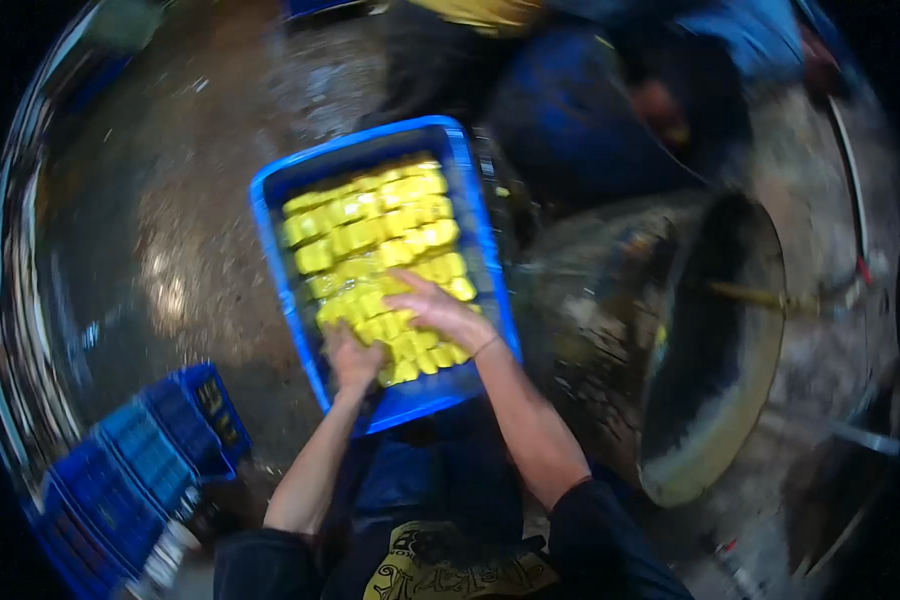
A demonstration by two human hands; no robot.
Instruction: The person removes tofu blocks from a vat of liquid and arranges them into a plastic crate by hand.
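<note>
A blue plastic tub (pixel 270 235) stands in front of me. Inside it, rows of small, glossy yellow blocks (pixel 360 235) lie packed close together; their exact kind cannot be made out. On the near left part of the rows rests my left hand (pixel 353 358), thumb apart from the fingers. My right hand (pixel 442 310) reaches over the near right part with fingers stretched out, touching the blocks. Neither hand visibly grips a block. Some fingertips are blurred against the yellow surface.
Stacked blue crates (pixel 135 460) stand at the lower left. To the right is a large round vessel (pixel 715 350) with a pale rim, partly blurred. Beyond the tub are dark blue barrel-like shapes (pixel 570 110) and a person's blue clothing (pixel 750 35). The floor (pixel 185 220) looks wet.
</note>
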